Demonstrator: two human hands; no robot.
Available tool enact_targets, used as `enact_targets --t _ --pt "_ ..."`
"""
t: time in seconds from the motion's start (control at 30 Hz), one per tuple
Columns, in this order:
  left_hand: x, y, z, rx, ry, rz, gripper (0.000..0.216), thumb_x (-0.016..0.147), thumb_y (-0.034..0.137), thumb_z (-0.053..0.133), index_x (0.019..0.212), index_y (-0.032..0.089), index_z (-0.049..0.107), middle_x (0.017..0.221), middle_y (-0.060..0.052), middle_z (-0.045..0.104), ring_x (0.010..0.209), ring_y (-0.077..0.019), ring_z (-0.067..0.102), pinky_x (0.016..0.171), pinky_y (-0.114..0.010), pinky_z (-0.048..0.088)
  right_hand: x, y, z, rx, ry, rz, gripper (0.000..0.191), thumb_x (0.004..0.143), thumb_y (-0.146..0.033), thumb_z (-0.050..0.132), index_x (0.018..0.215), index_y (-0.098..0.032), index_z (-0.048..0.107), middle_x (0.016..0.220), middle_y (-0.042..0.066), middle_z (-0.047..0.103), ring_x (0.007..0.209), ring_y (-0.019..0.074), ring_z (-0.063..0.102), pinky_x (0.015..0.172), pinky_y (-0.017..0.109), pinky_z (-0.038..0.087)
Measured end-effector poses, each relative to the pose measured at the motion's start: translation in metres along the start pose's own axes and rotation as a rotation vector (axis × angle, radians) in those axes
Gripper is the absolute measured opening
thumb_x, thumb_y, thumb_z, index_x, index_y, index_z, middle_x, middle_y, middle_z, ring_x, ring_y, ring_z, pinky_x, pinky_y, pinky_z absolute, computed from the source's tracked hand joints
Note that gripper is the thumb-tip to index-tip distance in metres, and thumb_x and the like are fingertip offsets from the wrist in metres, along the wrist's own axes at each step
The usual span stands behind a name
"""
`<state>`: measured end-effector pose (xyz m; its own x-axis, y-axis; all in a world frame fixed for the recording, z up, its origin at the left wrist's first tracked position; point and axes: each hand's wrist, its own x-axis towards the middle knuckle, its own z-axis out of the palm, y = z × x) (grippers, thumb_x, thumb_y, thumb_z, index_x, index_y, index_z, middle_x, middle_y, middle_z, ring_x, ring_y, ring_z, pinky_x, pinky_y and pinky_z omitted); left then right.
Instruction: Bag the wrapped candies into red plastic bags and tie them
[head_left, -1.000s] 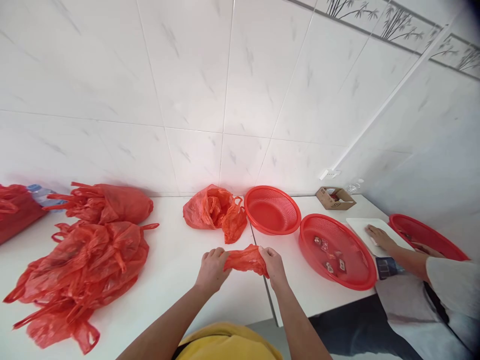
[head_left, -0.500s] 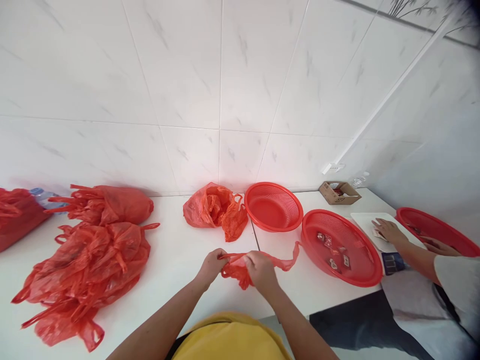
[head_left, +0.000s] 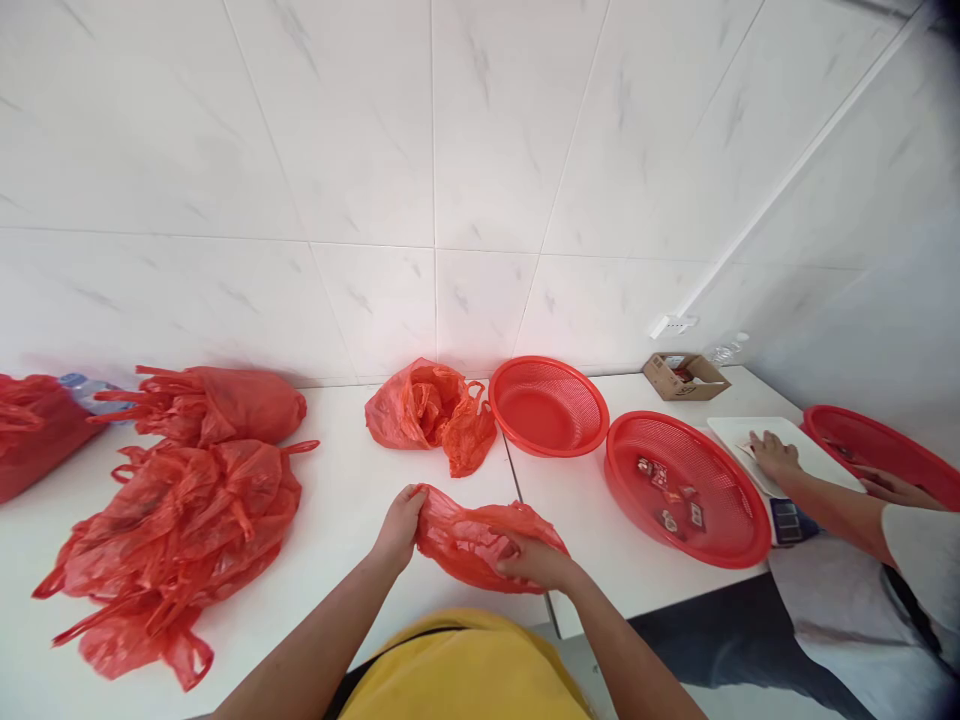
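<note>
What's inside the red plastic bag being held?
No contents show in the red plastic bag; the right hand is at its opening. Crumpled film and that hand cover the deeper inside, so anything there can't be seen.

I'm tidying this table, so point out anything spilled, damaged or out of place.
Nothing looks spilled or damaged. Mildly odd: a plastic bottle lies partly hidden among the red bags at far left, the only visible item there that isn't a bag.
</note>
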<state>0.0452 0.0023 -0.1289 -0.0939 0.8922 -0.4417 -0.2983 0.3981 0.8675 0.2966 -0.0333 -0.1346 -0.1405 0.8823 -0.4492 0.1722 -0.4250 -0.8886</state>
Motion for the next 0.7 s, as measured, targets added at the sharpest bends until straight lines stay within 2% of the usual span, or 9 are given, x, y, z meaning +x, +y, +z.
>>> enact_targets --t 0.07,0.1,0.17,0.23,0.33,0.43,0.53,0.6,0.7 --pt "-0.004 -0.003 0.003 0.092 0.004 -0.002 0.029 0.069 0.043 0.067 0.069 0.019 0.051 0.057 0.006 0.051 0.049 -0.0100 0.047 0.049 -0.022 0.036 0.012 -0.004 -0.010 0.163 -0.226 0.102 0.032 0.074 -0.048 0.069 0.089 -0.019 0.070 0.086 0.006 0.073 0.071 0.0176 0.067 0.065 0.029 0.052" --pt "-0.005 -0.004 0.004 0.142 0.004 -0.009 0.030 0.069 0.045 0.068 0.068 0.019 0.052 0.056 0.006 0.051 0.049 -0.0101 0.047 0.048 -0.022 0.034 0.020 -0.006 -0.015 0.280 -0.266 0.142 0.039 0.077 -0.054 0.063 0.087 -0.016 0.069 0.087 0.008 0.073 0.072 0.0177 0.067 0.064 0.028 0.051" --pt "-0.010 -0.004 0.005 0.229 -0.013 -0.033 0.031 0.067 0.045 0.070 0.066 0.019 0.053 0.054 0.006 0.052 0.047 -0.0106 0.046 0.046 -0.022 0.031 0.036 -0.010 -0.024 0.488 -0.159 0.174 0.049 0.083 -0.061 0.052 0.085 -0.014 0.066 0.084 0.010 0.072 0.071 0.0164 0.067 0.061 0.025 0.050" --pt "-0.013 -0.004 0.004 0.339 -0.076 -0.063 0.030 0.063 0.042 0.074 0.065 0.018 0.056 0.054 0.005 0.055 0.047 -0.0118 0.048 0.045 -0.022 0.030 0.047 -0.011 -0.032 0.556 -0.028 0.192 0.048 0.084 -0.062 0.050 0.085 -0.016 0.064 0.077 0.008 0.071 0.068 0.0154 0.067 0.058 0.023 0.049" --pt "-0.013 -0.007 0.002 0.624 -0.158 -0.068 0.025 0.061 0.037 0.076 0.066 0.018 0.060 0.056 0.003 0.060 0.050 -0.0146 0.053 0.047 -0.023 0.034 0.049 -0.009 -0.038 0.501 -0.039 0.236 0.053 0.081 -0.066 0.052 0.089 -0.015 0.064 0.075 0.008 0.071 0.065 0.0174 0.068 0.054 0.024 0.048" --pt "-0.004 -0.011 -0.001 0.668 -0.114 -0.099 0.027 0.068 0.043 0.071 0.075 0.018 0.065 0.061 0.000 0.067 0.057 -0.0196 0.061 0.053 -0.026 0.042 0.042 -0.009 -0.050 0.150 -0.052 0.175 0.058 0.076 -0.070 0.052 0.087 -0.015 0.066 0.074 0.009 0.072 0.061 0.0197 0.068 0.052 0.027 0.050" --pt "0.005 -0.009 -0.002 0.445 -0.084 -0.209 0.037 0.072 0.050 0.068 0.089 0.017 0.065 0.069 -0.004 0.072 0.067 -0.0245 0.068 0.061 -0.031 0.050 0.033 -0.015 -0.082 -0.171 0.210 0.021 0.043 0.079 -0.057 0.055 0.090 -0.017 0.066 0.087 0.010 0.073 0.071 0.0214 0.068 0.061 0.031 0.052" --pt "0.005 -0.004 0.000 0.330 -0.076 -0.256 0.038 0.071 0.049 0.070 0.093 0.018 0.065 0.070 -0.004 0.073 0.067 -0.0251 0.069 0.061 -0.033 0.052 0.028 -0.016 -0.115 -0.240 0.442 -0.037 0.036 0.082 -0.045 0.052 0.105 -0.019 0.062 0.110 0.013 0.068 0.095 0.0248 0.065 0.076 0.034 0.051" --pt "0.003 0.003 0.005 0.246 -0.067 -0.272 0.036 0.071 0.044 0.073 0.095 0.019 0.066 0.072 -0.004 0.073 0.063 -0.0238 0.069 0.057 -0.032 0.053 0.023 -0.005 -0.162 -0.388 0.706 -0.047 0.045 0.078 -0.030 0.056 0.121 -0.017 0.053 0.132 0.018 0.055 0.127 0.0310 0.046 0.096 0.041 0.041"
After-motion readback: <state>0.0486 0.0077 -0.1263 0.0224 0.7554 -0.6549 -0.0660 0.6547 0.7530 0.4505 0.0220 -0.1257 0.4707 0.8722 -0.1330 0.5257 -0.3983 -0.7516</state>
